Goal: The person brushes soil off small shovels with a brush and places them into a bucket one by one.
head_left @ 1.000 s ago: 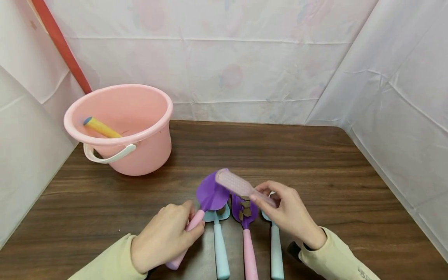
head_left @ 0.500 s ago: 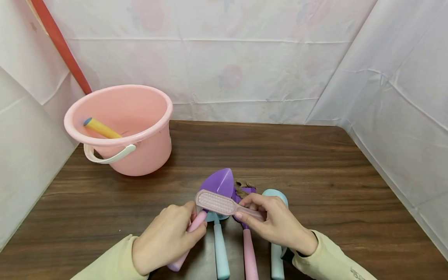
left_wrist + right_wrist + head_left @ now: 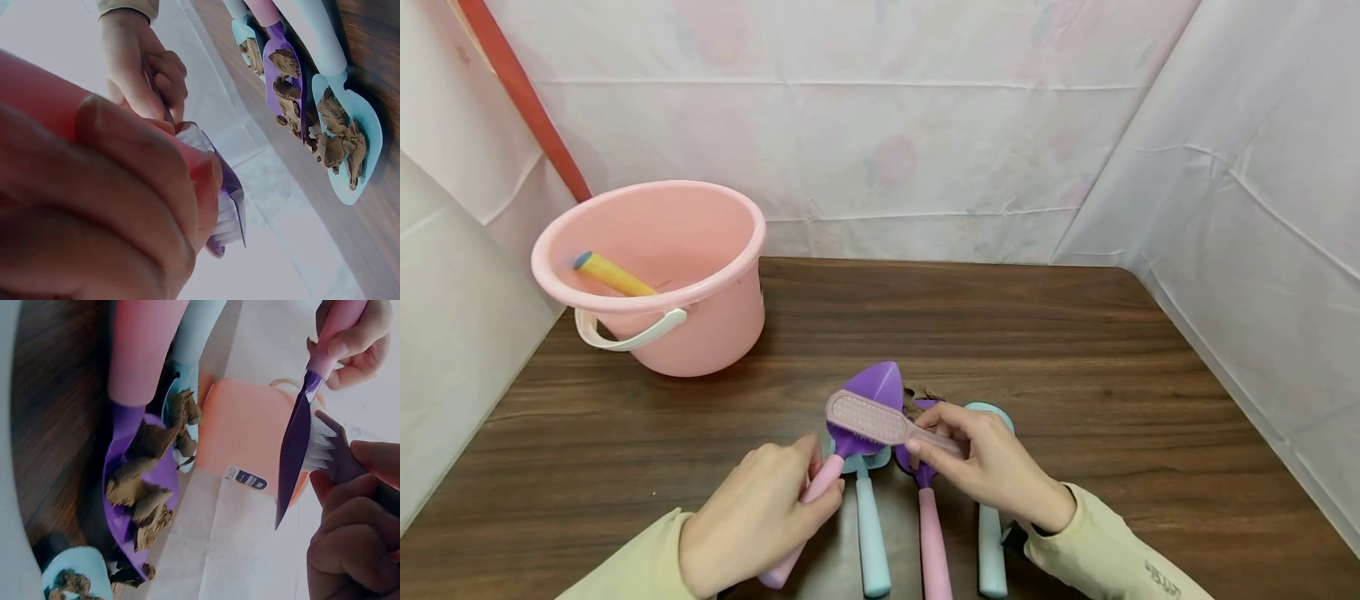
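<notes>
Purple hand trowel point(image 3: 848, 442) with a pink handle, tilted in mid-air near the front of a dark wood-grain surface point(image 3: 1037, 333), its pointed tip toward 1 o'clock. At 8 o'clock from the blade, the left hand point(image 3: 760, 508) curls firmly round the handle. Between 3 and 4 o'clock, the right hand point(image 3: 992, 458) pinches the slim handle of a dusty-pink brush point(image 3: 868, 418), which lies across the blade. Its pale bristles point(image 3: 319, 445) touch the purple face.

Good brushing here seems to call for a steady trowel and light strokes along the blade's curve, from neck to tip, with the bristles meeting it evenly. Raising the blade a little more would probably spare the loaded tools beneath from a knock.

Those tools lie below the brush: a light-blue shovel point(image 3: 872, 533) at 6 o'clock, a pink-handled purple scoop point(image 3: 933, 533) at 5 and another light-blue tool point(image 3: 992, 550) between 4 and 5. Curled brown flakes point(image 3: 147, 487), rough and bark-like, sit in their smooth, glossy heads. At 10 o'clock stands a round, pink plastic bucket point(image 3: 700, 333).
</notes>
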